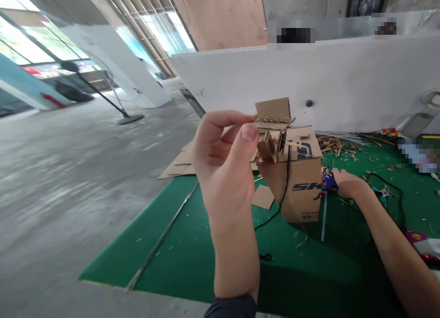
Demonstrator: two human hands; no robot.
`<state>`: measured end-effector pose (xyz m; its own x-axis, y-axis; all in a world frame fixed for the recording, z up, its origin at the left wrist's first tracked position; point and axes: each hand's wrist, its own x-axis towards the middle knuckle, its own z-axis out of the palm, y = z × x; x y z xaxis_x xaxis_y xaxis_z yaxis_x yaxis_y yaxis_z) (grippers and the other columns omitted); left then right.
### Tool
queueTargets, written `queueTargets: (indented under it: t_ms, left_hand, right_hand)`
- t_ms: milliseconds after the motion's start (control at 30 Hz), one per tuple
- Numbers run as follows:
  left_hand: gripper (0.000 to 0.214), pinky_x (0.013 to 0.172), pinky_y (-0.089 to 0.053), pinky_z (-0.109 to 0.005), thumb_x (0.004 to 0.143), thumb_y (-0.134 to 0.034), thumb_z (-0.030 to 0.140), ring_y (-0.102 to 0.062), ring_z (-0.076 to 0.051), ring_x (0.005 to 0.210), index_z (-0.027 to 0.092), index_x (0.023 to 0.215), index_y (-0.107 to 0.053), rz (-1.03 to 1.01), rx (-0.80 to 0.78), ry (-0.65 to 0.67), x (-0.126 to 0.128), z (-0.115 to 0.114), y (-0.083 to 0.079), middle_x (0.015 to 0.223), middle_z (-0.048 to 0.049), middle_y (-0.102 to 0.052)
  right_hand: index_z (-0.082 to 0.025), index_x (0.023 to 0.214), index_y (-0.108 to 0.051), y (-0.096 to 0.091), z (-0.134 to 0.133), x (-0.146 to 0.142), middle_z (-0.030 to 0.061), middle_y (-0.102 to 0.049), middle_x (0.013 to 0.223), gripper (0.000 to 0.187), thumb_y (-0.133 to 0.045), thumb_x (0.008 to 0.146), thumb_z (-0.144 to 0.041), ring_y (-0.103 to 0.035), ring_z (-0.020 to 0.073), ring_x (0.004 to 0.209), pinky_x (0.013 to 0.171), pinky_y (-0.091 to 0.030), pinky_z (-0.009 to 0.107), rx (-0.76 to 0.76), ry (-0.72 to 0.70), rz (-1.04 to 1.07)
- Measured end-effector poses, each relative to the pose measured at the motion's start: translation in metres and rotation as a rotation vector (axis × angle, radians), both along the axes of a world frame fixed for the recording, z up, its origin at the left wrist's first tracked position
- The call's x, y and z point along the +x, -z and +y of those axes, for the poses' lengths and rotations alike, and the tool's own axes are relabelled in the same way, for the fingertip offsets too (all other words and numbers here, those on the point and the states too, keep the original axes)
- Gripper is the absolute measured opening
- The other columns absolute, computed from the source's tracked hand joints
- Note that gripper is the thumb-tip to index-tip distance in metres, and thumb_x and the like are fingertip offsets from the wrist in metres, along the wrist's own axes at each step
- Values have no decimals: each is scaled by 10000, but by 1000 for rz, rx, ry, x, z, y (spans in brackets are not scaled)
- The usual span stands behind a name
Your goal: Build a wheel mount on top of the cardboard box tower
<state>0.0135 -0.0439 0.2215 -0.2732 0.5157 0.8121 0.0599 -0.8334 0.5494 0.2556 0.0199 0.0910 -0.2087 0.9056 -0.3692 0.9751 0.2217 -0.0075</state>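
My left hand (228,157) is raised in the middle of the view, its fingers curled and the thumb and index tips drawn close together. Right at those tips is a cardboard flap (274,109) with a gold glittery strip along its lower edge; whether the fingers grip it cannot be made out. Behind stands a brown cardboard box (302,176) with dark blue lettering, small cardboard pieces on its top and a black cord down its side. To the right of the box, my right hand (347,183) is wrapped around a blue glue gun (329,179), a clear glue stick (324,217) hanging below it.
A green mat (178,258) covers the floor. On it lie a thin metal rod (163,235), a loose cardboard piece (263,197) and a heap of cardboard strips (338,144). A white panel (240,82) rises behind; a pink and white device (421,244) is at right.
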Motion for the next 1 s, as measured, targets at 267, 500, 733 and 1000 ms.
queueTargets:
  t_ms: [267,500,733,1000]
  left_hand:
    - [158,522,-467,-281,797,-811,370,-634,-121,660,282,890,-717,-15,-36,-49,5,-3,-2,780,12,-690]
    - [189,908,-614,-311,858,-776,250,-727,-194,1071,257,1026,-689,55,-56,42,6,-9,-2,1002,-8,-747]
    - [463,1004,-606,-378,780,-844,232,-705,-231,1156,337,1202,-685,121,-17,106,-3,6,1,1150,-7,-752]
    - [370,891,-661,-381,766,-856,328,-747,-254,1057,321,1121,-755,-12,-80,225,-2,8,5,1107,-22,-781]
  right_hand:
    - [-106,1125,-587,-24,-3,4,203,-564,1207,317,-453,841,-62,-575,322,1135,836,-472,375,229,-59,60]
    - [-192,1070,-631,-58,-9,17,106,-578,1054,286,-647,807,-303,-613,253,923,698,-522,358,953,0,879]
    - [-241,963,-622,-84,-37,-17,21,-599,917,426,-570,898,-658,-536,78,503,342,-318,211,345,-170,1967]
    - [-217,830,-557,-81,-49,-26,-56,-532,708,539,-593,820,-755,-286,7,340,321,-214,204,-219,-359,1982]
